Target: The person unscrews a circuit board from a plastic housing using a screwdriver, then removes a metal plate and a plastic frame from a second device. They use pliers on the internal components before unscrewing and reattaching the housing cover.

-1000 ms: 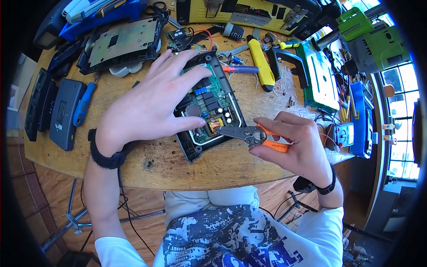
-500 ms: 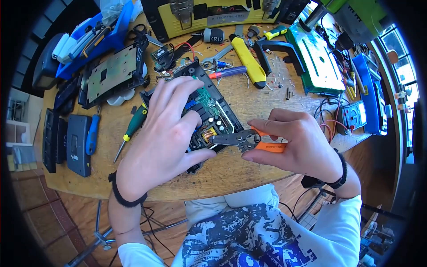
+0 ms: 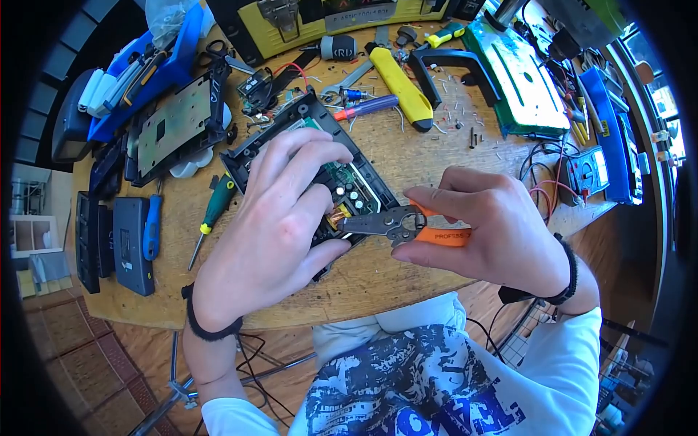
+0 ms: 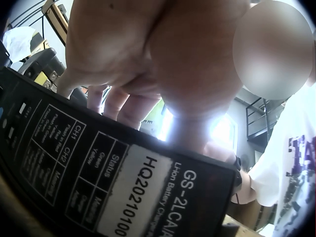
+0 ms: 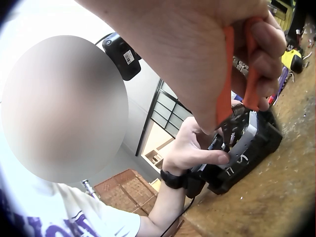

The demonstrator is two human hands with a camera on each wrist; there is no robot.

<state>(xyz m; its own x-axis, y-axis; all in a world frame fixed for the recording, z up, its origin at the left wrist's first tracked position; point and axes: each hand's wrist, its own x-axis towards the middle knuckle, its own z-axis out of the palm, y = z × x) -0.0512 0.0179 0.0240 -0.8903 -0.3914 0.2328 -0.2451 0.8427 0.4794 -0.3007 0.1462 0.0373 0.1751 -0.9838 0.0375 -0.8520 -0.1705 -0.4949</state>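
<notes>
My left hand (image 3: pixel 273 225) grips an opened black battery charger case (image 3: pixel 360 149), its fingers bent over the top and its thumb on the near side. Inside lies a green circuit board (image 3: pixel 342 173) with a yellow-wrapped transformer (image 3: pixel 338 215); the hand hides much of the board. The left wrist view shows the charger's printed label face (image 4: pixel 140 182). From the right, my right hand (image 3: pixel 498 229) holds orange-handled wire strippers (image 3: pixel 442 237). Their dark nose reaches over the case rim, its tip right at the transformer. In the right wrist view the handles (image 5: pixel 226 81) stand apart.
A green screwdriver (image 3: pixel 213 211) lies left of the case, beyond it a blue one (image 3: pixel 152 227) on a dark box (image 3: pixel 131 251). Behind the case are a purple screwdriver (image 3: pixel 374 107), a yellow knife (image 3: pixel 401 89) and loose scraps. A multimeter (image 3: pixel 587 173) stands at the right.
The left hand's spread fingers have bent inward over the board, and its thumb has shifted to the case's near side. The head view has moved. The strippers keep their tip at the transformer.
</notes>
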